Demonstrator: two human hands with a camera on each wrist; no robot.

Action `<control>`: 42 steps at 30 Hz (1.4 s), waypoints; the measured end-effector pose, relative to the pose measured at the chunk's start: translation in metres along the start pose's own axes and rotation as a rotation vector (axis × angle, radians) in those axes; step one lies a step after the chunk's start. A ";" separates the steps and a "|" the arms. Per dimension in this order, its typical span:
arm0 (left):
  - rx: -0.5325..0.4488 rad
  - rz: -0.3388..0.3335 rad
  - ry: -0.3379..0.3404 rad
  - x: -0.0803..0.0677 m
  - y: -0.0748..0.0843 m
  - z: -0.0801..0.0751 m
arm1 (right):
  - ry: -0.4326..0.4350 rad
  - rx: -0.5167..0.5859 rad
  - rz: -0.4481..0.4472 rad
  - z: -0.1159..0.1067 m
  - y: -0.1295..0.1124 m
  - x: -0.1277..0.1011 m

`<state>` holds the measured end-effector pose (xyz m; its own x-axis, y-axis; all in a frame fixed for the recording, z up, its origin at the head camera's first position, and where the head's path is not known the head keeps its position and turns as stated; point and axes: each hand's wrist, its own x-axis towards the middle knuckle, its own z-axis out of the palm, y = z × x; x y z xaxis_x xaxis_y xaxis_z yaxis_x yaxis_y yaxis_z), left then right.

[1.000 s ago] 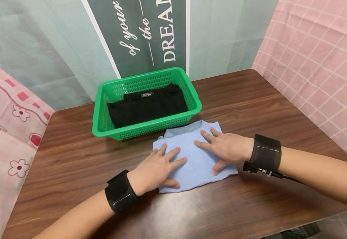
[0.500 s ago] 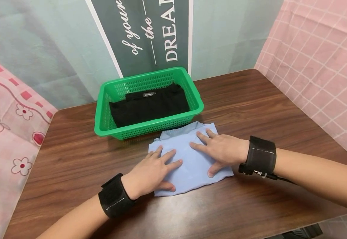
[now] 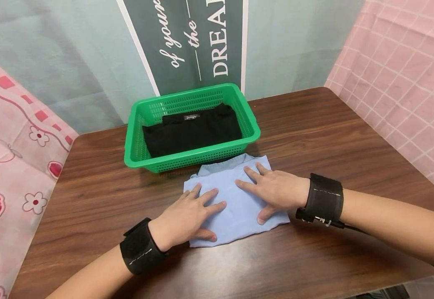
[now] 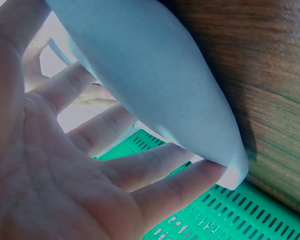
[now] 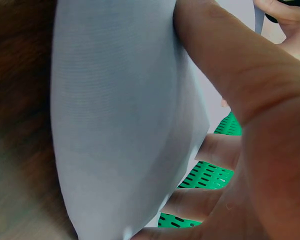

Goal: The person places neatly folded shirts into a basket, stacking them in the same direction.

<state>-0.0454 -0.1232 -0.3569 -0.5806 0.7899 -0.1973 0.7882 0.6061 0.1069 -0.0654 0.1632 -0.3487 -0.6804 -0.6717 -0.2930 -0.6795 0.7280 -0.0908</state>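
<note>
A folded light-blue garment (image 3: 235, 207) lies flat on the table, its collar-like far edge facing the basket. Fingers spread, my left hand (image 3: 185, 216) rests on its left part. My right hand (image 3: 277, 189) lies on the right part the same way. In the left wrist view the left fingers (image 4: 145, 165) touch the top of the cloth (image 4: 155, 80) with fairly straight joints. The right wrist view has the right thumb (image 5: 225, 55) against the cloth (image 5: 115, 120). Neither hand grips the fabric.
Just behind the garment stands a green perforated basket (image 3: 192, 158) holding folded black clothing (image 3: 194, 135). The brown wooden table (image 3: 101, 199) meets a pale curtain (image 3: 292, 45) at the back. Pink cloths hang at both sides, including a checked one (image 3: 400, 83).
The garment and both hands have shifted slightly toward the left and nearer, away from the basket. The hands keep their spread pose on the cloth, and the head view has turned slightly.
</note>
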 end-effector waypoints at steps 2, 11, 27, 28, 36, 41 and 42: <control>-0.006 0.001 -0.002 0.000 0.000 0.000 | -0.002 0.001 0.002 0.000 0.000 0.000; -0.026 -0.010 -0.012 -0.002 -0.001 -0.001 | 0.000 -0.010 -0.003 0.001 -0.002 0.003; -0.045 -0.027 0.001 -0.013 -0.005 -0.001 | -0.040 -0.023 0.017 0.000 -0.012 0.014; -0.043 -0.028 0.002 -0.014 -0.005 -0.001 | -0.044 -0.024 0.018 0.000 -0.013 0.015; -0.057 -0.027 0.024 -0.023 -0.010 0.000 | -0.045 -0.055 0.004 -0.001 -0.020 0.020; -0.073 -0.031 0.029 -0.026 -0.012 0.002 | -0.045 -0.055 -0.002 -0.002 -0.024 0.023; -0.074 -0.031 0.030 -0.027 -0.012 0.003 | -0.048 -0.053 0.000 -0.002 -0.024 0.023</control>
<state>-0.0391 -0.1522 -0.3556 -0.6114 0.7723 -0.1727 0.7530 0.6348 0.1733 -0.0655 0.1297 -0.3514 -0.6669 -0.6637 -0.3387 -0.6943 0.7186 -0.0410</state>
